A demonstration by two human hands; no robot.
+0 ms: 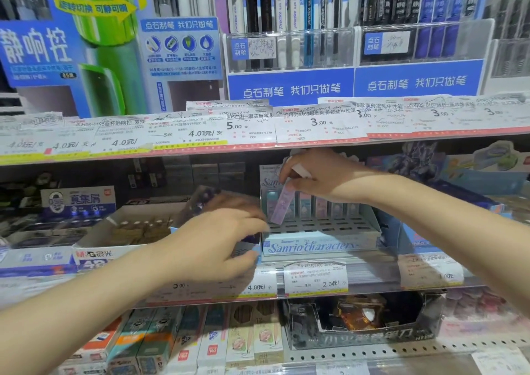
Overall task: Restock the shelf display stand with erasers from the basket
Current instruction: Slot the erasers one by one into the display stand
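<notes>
R hand pinches purple eraser over "Sanrio characters" stand; L hand grips sth unclear.

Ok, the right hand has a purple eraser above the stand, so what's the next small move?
Probably lower the purple eraser into an open slot at the left of the display stand. The right hand holds it tilted just above the slotted tray, where only the back row looks filled, while the left hand rests at the stand's left front corner.

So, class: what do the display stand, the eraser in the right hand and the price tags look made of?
Display stand: printed cardboard, matte, with folded edges and die-cut slots. Eraser in the right hand: its core is hidden; the pale purple wrapper looks like paper or film. Price tags: thin paper, curling behind clear strips.
</notes>
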